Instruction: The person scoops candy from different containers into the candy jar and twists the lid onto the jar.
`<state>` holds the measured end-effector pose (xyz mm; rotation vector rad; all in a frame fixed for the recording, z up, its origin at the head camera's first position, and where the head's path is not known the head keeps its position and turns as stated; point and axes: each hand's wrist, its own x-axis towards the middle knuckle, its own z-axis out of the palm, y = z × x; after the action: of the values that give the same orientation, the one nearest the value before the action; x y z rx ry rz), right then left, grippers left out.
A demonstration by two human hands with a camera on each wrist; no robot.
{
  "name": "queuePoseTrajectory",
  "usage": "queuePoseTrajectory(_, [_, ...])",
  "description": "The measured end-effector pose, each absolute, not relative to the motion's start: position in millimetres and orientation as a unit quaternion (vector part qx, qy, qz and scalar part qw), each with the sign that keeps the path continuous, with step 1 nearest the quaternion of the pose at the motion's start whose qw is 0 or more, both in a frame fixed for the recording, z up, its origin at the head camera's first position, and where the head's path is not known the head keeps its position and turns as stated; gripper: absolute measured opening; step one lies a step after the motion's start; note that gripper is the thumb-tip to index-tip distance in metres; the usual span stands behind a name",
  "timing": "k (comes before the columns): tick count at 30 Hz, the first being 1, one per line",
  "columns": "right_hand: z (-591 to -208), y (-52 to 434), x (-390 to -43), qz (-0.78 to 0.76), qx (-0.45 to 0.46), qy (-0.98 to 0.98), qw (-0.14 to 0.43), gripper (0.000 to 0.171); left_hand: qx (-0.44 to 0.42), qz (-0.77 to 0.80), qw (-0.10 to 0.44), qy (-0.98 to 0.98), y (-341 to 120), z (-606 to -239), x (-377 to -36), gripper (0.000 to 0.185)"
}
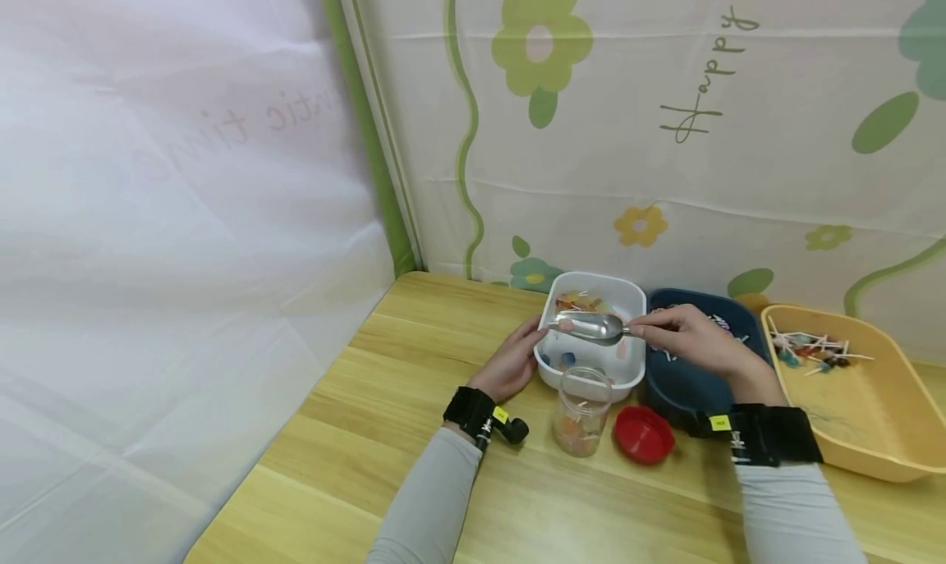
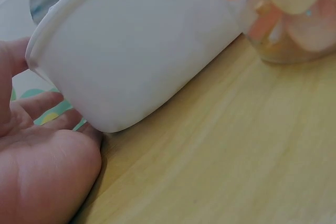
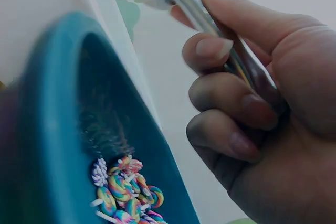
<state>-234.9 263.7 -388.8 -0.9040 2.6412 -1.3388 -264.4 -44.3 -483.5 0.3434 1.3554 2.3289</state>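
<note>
A white tub (image 1: pixel 591 377) with candies stands on the wooden table. My left hand (image 1: pixel 510 363) rests against its left wall, fingers on the rim; in the left wrist view the palm (image 2: pixel 42 171) lies beside the tub's corner (image 2: pixel 136 61). My right hand (image 1: pixel 691 334) grips the handle of a metal scoop (image 1: pixel 591 327) held over the tub; in the right wrist view the fingers (image 3: pixel 231 103) curl round the handle (image 3: pixel 210 19). A clear jar (image 1: pixel 581 410) with candies stands in front of the tub, its red lid (image 1: pixel 643 434) beside it.
A dark blue bin (image 1: pixel 687 383) with swirl lollipops (image 3: pixel 126 192) sits right of the tub. A yellow tray (image 1: pixel 865 433) with lollipops (image 1: pixel 813 350) is at the far right. A flowered curtain hangs behind; a white sheet stands to the left.
</note>
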Motion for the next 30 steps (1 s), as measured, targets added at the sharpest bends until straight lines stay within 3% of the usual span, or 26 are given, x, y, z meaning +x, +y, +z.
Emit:
queuePoseTrajectory(13, [-350.2,294.4,-205.5,-0.487,-0.248,0.837,-0.046,0.024,0.104,0.836,0.201,0.500,-40.9,-480.2,-263.2,0.055])
queuePoseTrajectory(23, [-321.8,314.7,-175.6,-0.453,-0.281,0.843,-0.063,0.027,0.098,0.836,0.198,0.503,-41.9,-481.3,-264.9,0.052])
queuePoseTrajectory(30, [-308.4,329.4,-151.9,-0.384,-0.280,0.879,-0.041,0.029,0.093,0.838,0.195,0.501,-40.8,-481.3,-266.3,0.051])
